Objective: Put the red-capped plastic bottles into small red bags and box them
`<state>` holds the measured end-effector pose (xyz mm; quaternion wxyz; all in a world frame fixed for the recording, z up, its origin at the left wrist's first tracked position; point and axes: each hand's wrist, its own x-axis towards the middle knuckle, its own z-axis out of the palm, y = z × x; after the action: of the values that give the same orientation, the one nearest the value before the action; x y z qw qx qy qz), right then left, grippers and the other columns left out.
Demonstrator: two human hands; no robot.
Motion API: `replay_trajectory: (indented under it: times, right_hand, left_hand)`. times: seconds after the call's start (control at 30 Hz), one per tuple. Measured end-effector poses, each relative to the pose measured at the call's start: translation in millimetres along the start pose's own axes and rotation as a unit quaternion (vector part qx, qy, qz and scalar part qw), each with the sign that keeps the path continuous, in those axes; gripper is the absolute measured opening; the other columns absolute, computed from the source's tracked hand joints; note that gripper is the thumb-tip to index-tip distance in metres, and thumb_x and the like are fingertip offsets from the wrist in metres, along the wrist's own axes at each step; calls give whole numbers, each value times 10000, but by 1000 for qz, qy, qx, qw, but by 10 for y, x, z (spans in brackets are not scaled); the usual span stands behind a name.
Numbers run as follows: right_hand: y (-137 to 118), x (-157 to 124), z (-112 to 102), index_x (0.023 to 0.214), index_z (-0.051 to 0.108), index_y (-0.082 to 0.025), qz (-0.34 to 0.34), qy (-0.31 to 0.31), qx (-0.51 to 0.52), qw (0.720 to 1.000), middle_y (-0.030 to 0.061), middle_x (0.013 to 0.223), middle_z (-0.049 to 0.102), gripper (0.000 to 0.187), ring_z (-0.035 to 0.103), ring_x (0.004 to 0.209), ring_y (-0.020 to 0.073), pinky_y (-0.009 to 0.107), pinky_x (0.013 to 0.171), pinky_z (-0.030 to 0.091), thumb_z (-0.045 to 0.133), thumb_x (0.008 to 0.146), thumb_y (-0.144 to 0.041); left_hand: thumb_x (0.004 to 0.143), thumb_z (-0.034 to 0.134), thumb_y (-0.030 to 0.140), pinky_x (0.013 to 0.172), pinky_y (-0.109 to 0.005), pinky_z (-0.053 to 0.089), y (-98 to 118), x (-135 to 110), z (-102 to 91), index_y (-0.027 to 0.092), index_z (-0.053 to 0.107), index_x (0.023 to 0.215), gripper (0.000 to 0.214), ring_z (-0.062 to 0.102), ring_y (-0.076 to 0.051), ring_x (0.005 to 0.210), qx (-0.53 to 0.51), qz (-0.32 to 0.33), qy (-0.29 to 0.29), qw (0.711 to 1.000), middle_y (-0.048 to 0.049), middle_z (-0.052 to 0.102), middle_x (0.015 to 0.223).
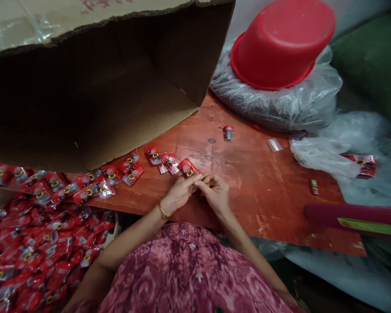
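Note:
My left hand, with a gold band at its wrist, is closed on a small red packet that has a yellow and black mark. The packet sticks out beyond the fingers, over the table's front part. Fingertip to fingertip with it, my right hand is closed in a pinch; whatever it grips is hidden. Just left of the held packet lie more red packets, partly overlapping. Others form a row along the table's left edge.
A large open cardboard box lies at the upper left. Below it is a big heap of red packets. A red tub sits upside down on a plastic-wrapped bundle. A small red-lidded cup stands on the table.

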<state>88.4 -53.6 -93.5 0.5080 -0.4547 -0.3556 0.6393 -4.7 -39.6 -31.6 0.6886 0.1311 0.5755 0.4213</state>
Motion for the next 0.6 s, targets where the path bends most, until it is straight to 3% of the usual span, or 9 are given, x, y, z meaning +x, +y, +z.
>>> replay_trajectory:
  times: [0.07, 0.13, 0.23, 0.3, 0.4, 0.5, 0.6]
  right_hand:
    - [42, 118, 32, 618, 503, -196, -73, -26, -89, 993, -37, 542, 529, 353, 453, 450, 89, 219, 454, 381, 679, 712, -487]
    - [30, 264, 68, 696, 569, -189, -147, -77, -193, 967, 9, 620, 587, 326, 512, 550, 130, 260, 545, 429, 600, 789, -500]
    - [-49, 486, 178, 932, 633, -139, -244, -118, -347, 898, 125, 875, 663, 420, 578, 821, 233, 371, 767, 461, 495, 854, -528]
    - [-88, 592, 301, 1122, 596, -94, -285, -146, -418, 850, 188, 1113, 619, 554, 534, 1027, 295, 422, 895, 421, 488, 843, -560]
    - [-75, 652, 503, 1309, 483, -126, -311, -210, -488, 788, 169, 1350, 480, 635, 404, 1231, 335, 470, 1006, 337, 459, 853, -568]
    - [-23, 641, 608, 1354, 443, -203, -303, -243, -537, 749, 106, 1426, 415, 497, 315, 1315, 328, 524, 1054, 253, 345, 937, -455]
    - [1, 620, 578, 1358, 438, -220, -285, -250, -551, 743, 92, 1446, 391, 458, 293, 1338, 308, 533, 1068, 228, 309, 957, -400]
  left_hand:
    - [592, 766, 190, 671, -202, 488, 81, -47, -103, 153, 671, 673, 130, 620, -91, 638, -2, -6, 32, 999, 0, 678, 674]
    - [645, 733, 189, 720, -229, 501, 218, -111, -274, 162, 674, 718, 98, 650, -115, 697, 7, 1, 59, 998, -19, 702, 743]
    - [762, 636, 224, 764, -256, 509, 497, -203, -586, 183, 654, 793, 55, 672, -143, 799, -18, 57, 139, 988, -44, 718, 856]
    - [829, 552, 248, 789, -252, 507, 696, -243, -766, 185, 624, 784, 105, 670, -134, 830, -59, 109, 214, 969, -45, 715, 879]
    - [886, 428, 329, 847, -247, 496, 931, -268, -906, 167, 611, 828, 251, 648, -134, 952, -129, 203, 285, 928, -79, 698, 984]
    - [855, 382, 373, 899, -243, 479, 995, -278, -869, 136, 615, 915, 337, 603, -153, 1078, -184, 283, 256, 906, -125, 655, 1108]
    - [775, 420, 256, 912, -270, 481, 859, -284, -728, 119, 617, 925, 283, 613, -175, 1065, -160, 246, 215, 931, -142, 660, 1088]
